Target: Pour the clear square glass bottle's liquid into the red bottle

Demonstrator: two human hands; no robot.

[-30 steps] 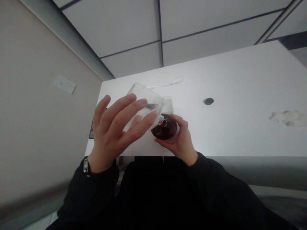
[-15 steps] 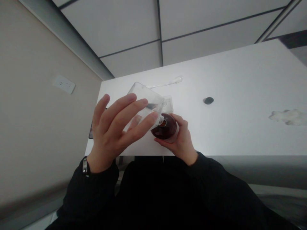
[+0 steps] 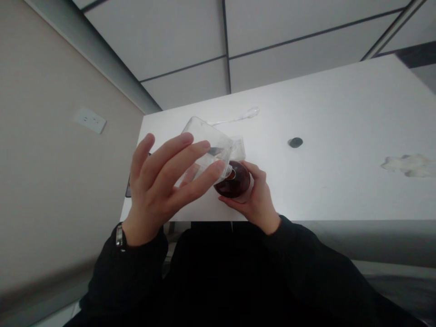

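Note:
My left hand [image 3: 163, 184] grips a clear, square-sided container [image 3: 209, 131], its fingers over the near side. The container is tilted to the right, and what looks like clear liquid shows inside. Its lower right corner is at the open mouth of a dark brown bottle [image 3: 241, 181]; whether they touch I cannot tell. My right hand [image 3: 259, 197] is wrapped around that bottle from the right, thumb and fingers on either side. The bottle's lower part is hidden from above.
A small clear box [image 3: 241, 144] stands just behind the bottle. Farther back lies a thin clear utensil with a rounded end [image 3: 252, 112]. A dark round cap [image 3: 296, 142] and a whitish, irregular flat thing [image 3: 410, 166] are on the white table [image 3: 340, 190]. A wall rises at left.

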